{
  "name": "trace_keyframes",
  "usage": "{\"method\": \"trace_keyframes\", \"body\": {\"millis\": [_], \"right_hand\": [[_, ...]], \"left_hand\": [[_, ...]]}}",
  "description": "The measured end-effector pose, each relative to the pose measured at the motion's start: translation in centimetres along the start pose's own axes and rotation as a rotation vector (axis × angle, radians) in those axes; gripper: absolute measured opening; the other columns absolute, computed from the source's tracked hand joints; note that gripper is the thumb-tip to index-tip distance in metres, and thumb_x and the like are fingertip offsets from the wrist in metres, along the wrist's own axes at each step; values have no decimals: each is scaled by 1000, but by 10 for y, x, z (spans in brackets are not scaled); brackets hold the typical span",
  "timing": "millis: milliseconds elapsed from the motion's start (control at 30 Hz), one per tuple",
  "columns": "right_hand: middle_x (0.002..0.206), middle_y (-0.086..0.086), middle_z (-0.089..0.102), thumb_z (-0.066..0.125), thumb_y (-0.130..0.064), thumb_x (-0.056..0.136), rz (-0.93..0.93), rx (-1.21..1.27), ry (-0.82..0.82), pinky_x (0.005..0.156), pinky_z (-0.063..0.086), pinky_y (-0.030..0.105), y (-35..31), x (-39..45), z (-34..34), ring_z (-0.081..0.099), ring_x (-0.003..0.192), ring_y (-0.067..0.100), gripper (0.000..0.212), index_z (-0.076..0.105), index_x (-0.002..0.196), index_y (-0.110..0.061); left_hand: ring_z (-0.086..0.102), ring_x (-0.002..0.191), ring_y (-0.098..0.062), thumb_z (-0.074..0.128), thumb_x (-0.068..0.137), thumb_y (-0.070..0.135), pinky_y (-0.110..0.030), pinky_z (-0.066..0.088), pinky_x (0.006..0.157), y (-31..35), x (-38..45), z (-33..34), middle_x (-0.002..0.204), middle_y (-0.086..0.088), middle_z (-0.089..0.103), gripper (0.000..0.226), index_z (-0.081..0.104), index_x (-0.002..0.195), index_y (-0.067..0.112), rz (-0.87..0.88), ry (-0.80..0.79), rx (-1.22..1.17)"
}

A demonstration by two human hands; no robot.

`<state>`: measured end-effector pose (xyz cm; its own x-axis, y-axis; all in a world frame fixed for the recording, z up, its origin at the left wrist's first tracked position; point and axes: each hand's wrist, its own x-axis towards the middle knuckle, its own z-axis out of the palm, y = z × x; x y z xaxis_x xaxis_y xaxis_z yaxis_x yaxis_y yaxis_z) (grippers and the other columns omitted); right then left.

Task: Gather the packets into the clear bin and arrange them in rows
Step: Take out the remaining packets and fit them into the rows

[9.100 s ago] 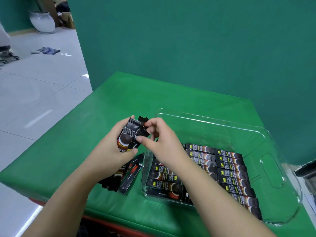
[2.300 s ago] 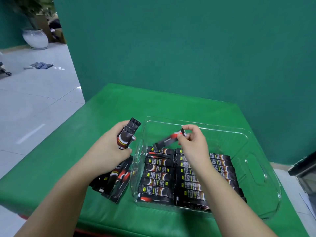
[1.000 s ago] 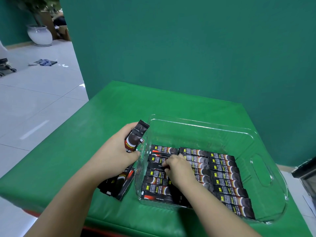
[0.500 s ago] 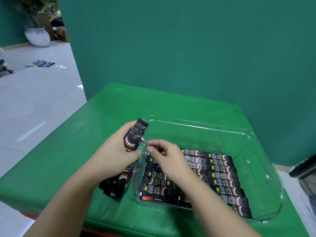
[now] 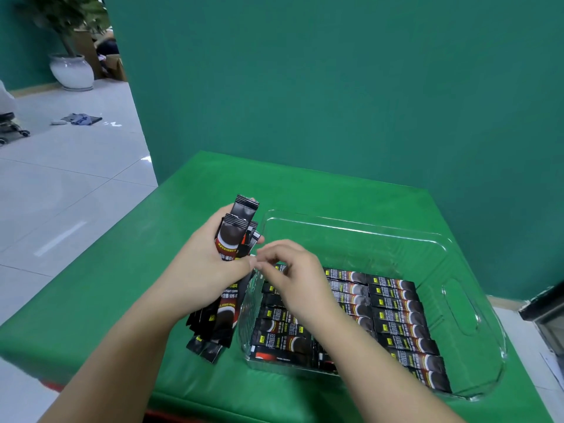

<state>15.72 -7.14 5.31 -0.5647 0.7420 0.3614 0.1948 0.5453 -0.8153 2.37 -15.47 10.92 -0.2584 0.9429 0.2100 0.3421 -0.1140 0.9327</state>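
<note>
- Head view: the left hand [image 5: 204, 270] gripped a bundle of packets [image 5: 236, 236], long axis upright, tops leaning toward 1 o'clock, just outside the clear bin [image 5: 351, 227] at its left wall.
- The right hand [image 5: 293, 276] was the nearer free hand, fingers loosely curled and holding nothing, fingertips almost touching the bundle at its 10 o'clock.
- Rows of packets [image 5: 393, 306] lay crosswise in the bin, below and at 4 o'clock from the right hand.
- Spare packets [image 5: 213, 334] sat on the green table [image 5: 305, 190] under the left wrist.

Two bare forearms enter from the lower edge of the frame, with no sleeves, watch, rings or gloves on them. The left hand [image 5: 204, 270] and right hand [image 5: 297, 276] have short, unpainted nails.
</note>
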Motion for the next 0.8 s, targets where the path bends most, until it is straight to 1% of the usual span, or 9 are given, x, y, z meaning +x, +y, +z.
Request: {"method": "trace_keyframes", "body": {"millis": [67, 133, 233, 333, 400, 500, 567, 633, 800], "right_hand": [[95, -18, 61, 66, -17, 87, -15, -32, -15, 82, 45, 24, 2, -1, -1, 58, 95, 5, 6, 68, 86, -23], [100, -9, 65, 60, -22, 91, 81, 50, -57, 75, 48, 30, 2, -1, 0, 59, 90, 12, 9, 61, 89, -30], [101, 10, 68, 55, -26, 91, 245, 250, -127, 85, 49, 48, 2, 3, 3, 61, 92, 36, 16, 63, 105, -25], [90, 10, 70, 60, -9, 90, 321, 413, -125, 78, 46, 40, 3, 5, 5, 57, 78, 24, 16, 66, 104, -13], [80, 2, 70, 63, -5, 88, 355, 470, -67, 73, 46, 28, 4, 7, 2, 57, 73, 16, 17, 67, 100, -17], [74, -5, 62, 61, -5, 90, 402, 403, 38, 57, 42, 15, 8, 7, -11, 54, 63, 6, 25, 63, 110, -18], [73, -6, 63, 60, -7, 90, 472, 341, 96, 55, 41, 17, 14, 5, -24, 53, 62, 7, 22, 63, 109, -17], [71, -2, 67, 60, -4, 88, 558, 339, 129, 58, 46, 21, 24, 2, -36, 56, 60, 9, 15, 64, 96, -16], [76, 5, 60, 62, -5, 87, 710, 70, 2, 60, 44, 23, 49, -12, -51, 49, 61, 13, 4, 62, 88, -8]], "left_hand": [[63, 80, -1, 73, 75, -4, -12, 47, 77, -1, 0, 1, 96, 9, 69, 53, 54, 104, 36, 7, 1, 4], [61, 78, -1, 71, 76, -7, -10, 46, 76, -1, 0, 2, 91, 10, 70, 57, 54, 110, 36, 15, -12, 12], [58, 74, 3, 69, 78, -6, -6, 42, 73, -1, 1, 4, 85, 16, 67, 62, 51, 123, 33, 26, -45, 26], [59, 80, 2, 71, 78, -3, -7, 42, 77, -5, 1, 6, 90, 15, 67, 63, 50, 127, 33, 22, -56, 49], [61, 81, 2, 71, 79, -2, -8, 43, 77, -6, 1, 6, 92, 13, 69, 61, 50, 123, 36, 18, -49, 57], [62, 78, 4, 70, 80, 1, -2, 41, 72, -6, 1, 3, 94, 21, 67, 57, 49, 110, 44, 0, -25, 112], [62, 80, 0, 67, 80, -1, -1, 41, 70, -9, 0, -1, 95, 24, 66, 60, 47, 107, 48, -14, -25, 158], [62, 81, -2, 67, 81, 0, -2, 41, 69, -11, 0, -3, 95, 26, 66, 61, 45, 108, 51, -36, -25, 176], [61, 74, -12, 67, 81, 0, -8, 44, 65, -15, -2, 0, 93, 31, 64, 62, 45, 106, 52, -48, -38, 192]]}}
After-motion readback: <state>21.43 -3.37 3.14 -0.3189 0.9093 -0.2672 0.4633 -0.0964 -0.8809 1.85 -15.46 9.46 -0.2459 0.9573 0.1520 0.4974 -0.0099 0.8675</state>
